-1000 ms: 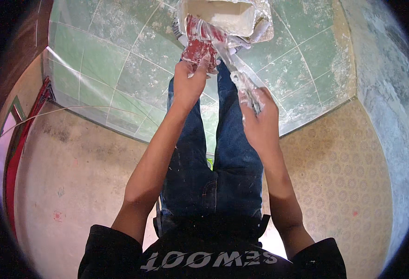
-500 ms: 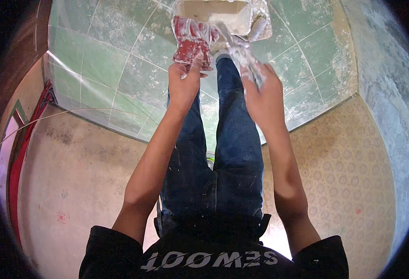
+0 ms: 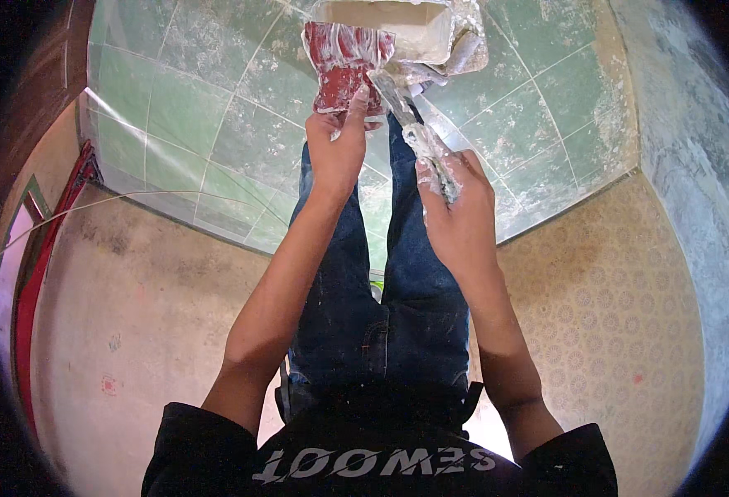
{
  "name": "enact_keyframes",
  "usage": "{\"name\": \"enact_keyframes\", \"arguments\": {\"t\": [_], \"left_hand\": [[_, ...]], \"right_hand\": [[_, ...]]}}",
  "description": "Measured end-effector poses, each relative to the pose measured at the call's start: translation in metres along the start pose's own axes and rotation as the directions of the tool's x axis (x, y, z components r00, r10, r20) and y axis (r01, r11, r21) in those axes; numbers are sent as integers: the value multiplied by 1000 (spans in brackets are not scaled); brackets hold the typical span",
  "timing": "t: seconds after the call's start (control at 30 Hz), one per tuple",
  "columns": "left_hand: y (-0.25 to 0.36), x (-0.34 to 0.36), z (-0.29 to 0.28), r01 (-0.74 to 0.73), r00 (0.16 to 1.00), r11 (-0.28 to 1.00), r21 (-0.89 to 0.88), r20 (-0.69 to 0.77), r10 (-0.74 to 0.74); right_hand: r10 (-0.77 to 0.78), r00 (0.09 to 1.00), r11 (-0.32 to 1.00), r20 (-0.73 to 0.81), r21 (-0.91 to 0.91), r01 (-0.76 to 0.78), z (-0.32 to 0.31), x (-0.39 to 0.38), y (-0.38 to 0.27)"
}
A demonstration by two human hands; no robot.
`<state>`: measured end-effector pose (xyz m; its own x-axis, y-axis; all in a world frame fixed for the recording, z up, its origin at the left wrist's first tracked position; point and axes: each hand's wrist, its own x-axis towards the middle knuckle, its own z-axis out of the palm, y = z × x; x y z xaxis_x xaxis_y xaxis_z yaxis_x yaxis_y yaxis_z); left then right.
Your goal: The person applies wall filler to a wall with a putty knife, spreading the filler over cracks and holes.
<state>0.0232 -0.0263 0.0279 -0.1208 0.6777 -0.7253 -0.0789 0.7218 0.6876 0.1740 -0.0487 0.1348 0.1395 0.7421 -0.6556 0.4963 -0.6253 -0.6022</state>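
My left hand (image 3: 336, 153) grips a red spreader (image 3: 339, 81) by its lower end, thumb on its face. White paste streaks the spreader's wide upper part. In my right hand (image 3: 462, 203) is a putty knife (image 3: 396, 98), its handle caked with white paste. The knife's blade points up and left, close beside the spreader's right edge; whether they touch I cannot tell. Beyond both tools sits a rectangular tub (image 3: 448, 37) with cream-coloured paste inside, cut off by the upper edge of the view.
A paste-smeared tray or board (image 3: 476, 56) shows beside the tub. Green floor tiles (image 3: 538, 116) carry white splatters. A blue-white wall (image 3: 679, 124) rises on the right, a patterned beige wall (image 3: 596, 306) nearer me. A thin cord or wire (image 3: 141, 193) arcs across the left side.
The putty knife has moved left and down, away from the spreader's pasted top toward its lower right edge. The spreader has tilted more upright, its face showing more red.
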Motion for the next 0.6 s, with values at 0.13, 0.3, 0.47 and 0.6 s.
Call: {"name": "enact_keyframes", "arguments": {"t": [0.13, 0.3, 0.47, 0.6], "left_hand": [[2, -1, 4, -44, 999, 999, -2, 12, 44], [5, 1, 2, -134, 991, 989, 54, 26, 133], [1, -2, -3, -89, 994, 994, 57, 68, 85], [2, -6, -4, -61, 994, 998, 33, 91, 57]], "right_hand": [[-39, 999, 999, -28, -10, 39, 4, 0, 0], [-8, 1000, 1000, -24, 24, 9, 4, 1, -5], [11, 999, 999, -40, 45, -10, 6, 11, 3], [21, 1000, 998, -19, 61, -20, 1, 24, 6]]}}
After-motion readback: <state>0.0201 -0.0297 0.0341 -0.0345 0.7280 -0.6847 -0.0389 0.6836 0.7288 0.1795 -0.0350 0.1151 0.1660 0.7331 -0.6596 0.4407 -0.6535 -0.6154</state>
